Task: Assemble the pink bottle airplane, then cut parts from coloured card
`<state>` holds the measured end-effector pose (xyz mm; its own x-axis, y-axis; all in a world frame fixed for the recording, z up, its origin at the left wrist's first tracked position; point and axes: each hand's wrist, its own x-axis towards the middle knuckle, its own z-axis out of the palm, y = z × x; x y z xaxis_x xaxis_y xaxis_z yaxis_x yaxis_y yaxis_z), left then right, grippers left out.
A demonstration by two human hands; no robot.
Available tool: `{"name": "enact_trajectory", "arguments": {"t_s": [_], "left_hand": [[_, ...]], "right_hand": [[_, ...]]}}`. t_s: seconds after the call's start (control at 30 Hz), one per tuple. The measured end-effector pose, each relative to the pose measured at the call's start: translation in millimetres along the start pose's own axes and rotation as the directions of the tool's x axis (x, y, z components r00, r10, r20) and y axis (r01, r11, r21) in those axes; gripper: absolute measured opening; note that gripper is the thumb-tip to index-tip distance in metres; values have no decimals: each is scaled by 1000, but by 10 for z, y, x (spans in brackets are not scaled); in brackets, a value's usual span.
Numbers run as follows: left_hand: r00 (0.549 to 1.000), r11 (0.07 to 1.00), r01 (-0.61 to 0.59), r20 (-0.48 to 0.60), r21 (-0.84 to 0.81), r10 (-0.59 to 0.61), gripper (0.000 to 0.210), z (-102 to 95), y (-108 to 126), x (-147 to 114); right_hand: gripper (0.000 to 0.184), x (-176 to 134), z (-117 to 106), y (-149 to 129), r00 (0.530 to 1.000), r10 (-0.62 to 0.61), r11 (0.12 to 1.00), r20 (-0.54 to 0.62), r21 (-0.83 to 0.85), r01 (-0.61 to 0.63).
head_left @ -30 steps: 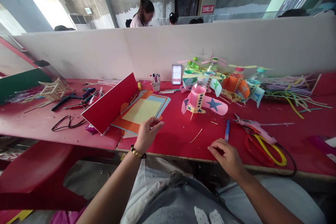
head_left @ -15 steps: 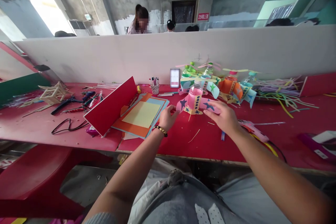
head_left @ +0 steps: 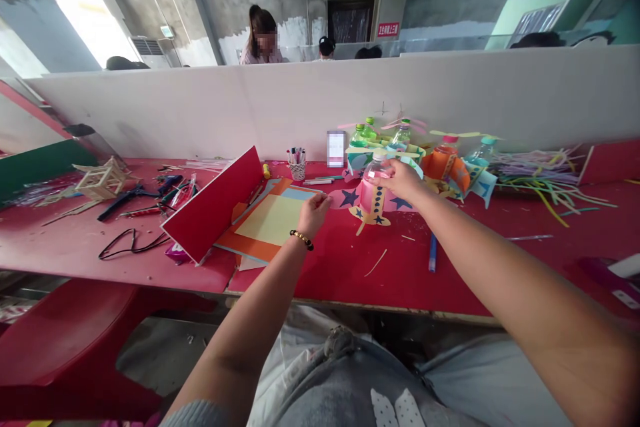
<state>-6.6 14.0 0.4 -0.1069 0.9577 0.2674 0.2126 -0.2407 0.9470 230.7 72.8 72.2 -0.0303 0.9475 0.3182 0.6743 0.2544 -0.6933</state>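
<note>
A bottle plane [head_left: 369, 199] stands on the red table in front of me. It is a plastic bottle wrapped in pink paper, with pink wings bearing dark blue stars, a yellow dotted strip and a yellow tail. My left hand [head_left: 313, 212] pinches the tip of its left wing [head_left: 345, 198]. Around the bottle's upper side, just below the white cap [head_left: 379, 155], my right hand [head_left: 404, 180] is closed, partly covering the right wing. Behind it stand several similar bottle planes, among them an orange one [head_left: 440, 167] and a light blue one [head_left: 479, 177], with paper propellers on top.
Coloured paper sheets [head_left: 270, 217] lie at left beside a leaning red board [head_left: 215, 203]. A pen cup [head_left: 297, 167] and a phone [head_left: 336, 149] stand near the white partition [head_left: 200, 107]. A blue pen [head_left: 433, 253] lies right; pipe cleaners [head_left: 540, 180] are piled farther right.
My right hand has left the right wing and moved up and inward onto the bottle's neck area. My left hand stays at the left wing tip, now more closed.
</note>
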Motion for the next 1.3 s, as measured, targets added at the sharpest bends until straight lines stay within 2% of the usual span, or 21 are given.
{"name": "enact_trajectory", "arguments": {"t_s": [0.17, 0.3, 0.4, 0.47, 0.53, 0.57, 0.6, 0.67, 0.73, 0.87, 1.0, 1.1, 1.17, 1.23, 1.3], "left_hand": [[997, 980, 82, 20, -179, -80, 45, -53, 57, -50], [993, 972, 115, 35, -204, -111, 46, -56, 80, -97], [995, 983, 101, -2, -152, -102, 35, -5, 119, -142], [995, 993, 64, -74, -99, -71, 26, 37, 189, -208], [988, 999, -29, -153, 34, 34, 30, 78, 294, -314], [975, 978, -110, -170, 175, 140, 30, 98, 351, -378], [963, 937, -186, -134, 294, 233, 27, 119, 405, -446], [954, 890, -270, -21, 369, 298, 30, 167, 489, -576], [958, 903, -285, 72, 321, 276, 40, 222, 529, -675], [957, 965, -230, 207, 129, 201, 56, 305, 535, -759], [917, 987, -93, 375, -131, 136, 57, 286, 587, -776], [839, 949, 100, 537, -300, 81, 60, 232, 663, -802], [798, 902, 210, 599, -378, 65, 66, 208, 700, -832], [791, 854, 274, 609, -442, 61, 75, 201, 713, -871], [807, 815, 309, 588, -490, 47, 82, 203, 703, -913]], "right_hand": [[62, -196, -125, -54, 995, 35, 971, 91, 231, -55], [50, -427, -260, -91, 976, 28, 901, 216, 417, -118], [44, -571, -308, -75, 962, 48, 854, 270, 488, -180], [44, -639, -307, -46, 958, 68, 829, 280, 518, -210], [45, -693, -294, -19, 957, 83, 810, 278, 541, -227], [45, -718, -287, -11, 958, 87, 801, 273, 552, -230], [44, -744, -281, -9, 960, 89, 794, 267, 563, -230], [43, -802, -273, -23, 962, 80, 780, 262, 584, -224], [42, -864, -269, -52, 962, 62, 769, 266, 602, -216], [37, -959, -278, -102, 955, 0, 739, 297, 643, -200], [36, -983, -332, -120, 934, -60, 713, 353, 670, -207], [41, -991, -378, -154, 904, -93, 724, 418, 652, -227], [41, -1001, -388, -202, 887, -111, 730, 449, 642, -234], [40, -1010, -377, -266, 876, -129, 738, 466, 635, -229], [43, -1017, -362, -332, 871, -138, 755, 471, 620, -215]]}}
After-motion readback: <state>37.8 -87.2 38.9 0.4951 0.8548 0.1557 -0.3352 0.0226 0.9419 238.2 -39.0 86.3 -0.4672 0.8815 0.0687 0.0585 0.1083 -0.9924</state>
